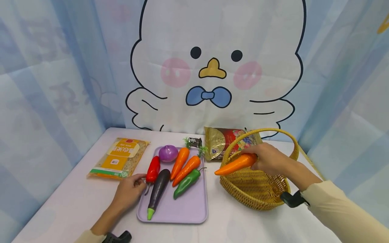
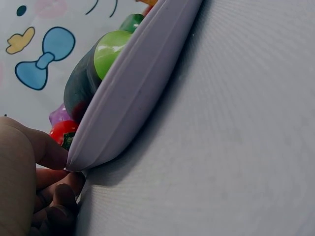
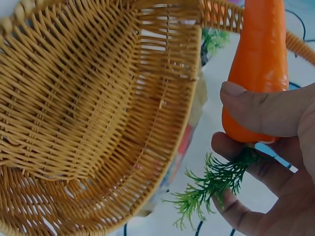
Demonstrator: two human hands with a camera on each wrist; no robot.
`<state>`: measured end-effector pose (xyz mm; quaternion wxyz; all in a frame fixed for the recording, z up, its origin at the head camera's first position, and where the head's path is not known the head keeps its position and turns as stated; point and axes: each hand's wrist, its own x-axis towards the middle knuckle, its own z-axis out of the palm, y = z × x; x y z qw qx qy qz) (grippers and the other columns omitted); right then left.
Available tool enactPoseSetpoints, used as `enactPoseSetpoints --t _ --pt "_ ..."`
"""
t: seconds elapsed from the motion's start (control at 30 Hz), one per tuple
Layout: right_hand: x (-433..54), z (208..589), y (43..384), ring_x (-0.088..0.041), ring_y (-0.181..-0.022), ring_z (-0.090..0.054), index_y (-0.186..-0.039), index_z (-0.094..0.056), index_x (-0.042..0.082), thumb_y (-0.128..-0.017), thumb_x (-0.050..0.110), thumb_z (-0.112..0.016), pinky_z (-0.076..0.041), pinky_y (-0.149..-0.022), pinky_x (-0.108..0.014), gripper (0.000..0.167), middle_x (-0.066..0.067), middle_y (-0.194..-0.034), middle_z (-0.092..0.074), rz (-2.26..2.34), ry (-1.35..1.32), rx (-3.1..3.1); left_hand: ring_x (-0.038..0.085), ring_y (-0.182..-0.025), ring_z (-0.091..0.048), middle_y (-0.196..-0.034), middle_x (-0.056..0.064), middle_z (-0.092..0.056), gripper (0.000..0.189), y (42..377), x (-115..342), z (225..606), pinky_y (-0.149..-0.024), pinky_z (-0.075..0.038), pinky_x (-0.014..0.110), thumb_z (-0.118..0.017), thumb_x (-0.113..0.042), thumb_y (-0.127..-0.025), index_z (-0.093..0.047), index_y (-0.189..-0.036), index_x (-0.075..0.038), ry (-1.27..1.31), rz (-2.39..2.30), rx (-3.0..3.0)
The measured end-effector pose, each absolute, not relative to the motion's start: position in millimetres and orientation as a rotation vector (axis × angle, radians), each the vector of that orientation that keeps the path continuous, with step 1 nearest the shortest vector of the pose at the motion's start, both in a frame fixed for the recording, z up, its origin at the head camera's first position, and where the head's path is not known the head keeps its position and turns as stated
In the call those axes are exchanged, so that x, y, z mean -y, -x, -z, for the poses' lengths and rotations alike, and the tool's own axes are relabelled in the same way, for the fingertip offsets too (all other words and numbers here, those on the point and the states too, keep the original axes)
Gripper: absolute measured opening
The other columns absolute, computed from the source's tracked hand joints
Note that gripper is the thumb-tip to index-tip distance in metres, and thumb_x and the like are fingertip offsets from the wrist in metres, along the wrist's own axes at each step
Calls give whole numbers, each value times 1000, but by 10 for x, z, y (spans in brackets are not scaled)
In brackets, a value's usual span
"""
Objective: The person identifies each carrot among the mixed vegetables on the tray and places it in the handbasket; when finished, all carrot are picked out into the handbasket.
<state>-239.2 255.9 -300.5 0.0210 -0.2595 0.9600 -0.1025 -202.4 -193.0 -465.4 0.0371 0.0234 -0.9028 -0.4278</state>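
My right hand (image 1: 270, 159) holds an orange carrot (image 1: 234, 165) over the wicker basket (image 1: 243, 187), its tip pointing left. In the right wrist view, thumb and fingers grip the carrot's thick end, beside its green leafy top (image 3: 219, 179). At the lilac tray (image 1: 189, 211), my left hand (image 1: 129, 192) pinches the left rim, as the left wrist view shows. Nearest that hand on the tray lie a red pepper (image 1: 153, 170) and an eggplant (image 1: 159, 192). A purple onion (image 1: 168, 153), two carrots (image 1: 186, 171) and a green pepper (image 1: 187, 184) share the tray.
A yellow grain bag (image 1: 120, 158) lies left of the tray. Behind the basket, whose tall handle (image 1: 267, 130) arches up, leans a gold and red package (image 1: 217, 143). A small black packet (image 1: 195, 142) sits at the tray's far edge. Curtains (image 1: 54, 84) enclose the table.
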Motion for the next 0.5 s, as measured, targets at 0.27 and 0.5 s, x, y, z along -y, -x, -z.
enactPoseSetpoints --t 0.27,0.5 --pt "-2654 3029 2515 -28 -95 -59 -128 -69 4 -77 -3 -80 -50 -93 -54 53 -13 -120 -69 296 729 -2979 18 -71 -52 -84 5 -61 40 2019 1934 4664 -60 -44 24 -61 -10 -90 -67 -129 0 -57 1314 2752" --pt "-2728 3097 2599 -29 -95 -56 -134 -67 6 -77 -5 -79 -49 -93 -54 59 -16 -122 -68 242 630 -2959 18 -72 -52 -84 3 -61 40 2043 1938 4677 -61 -43 25 -61 -10 -88 -68 -127 -1 -46 1299 2753"
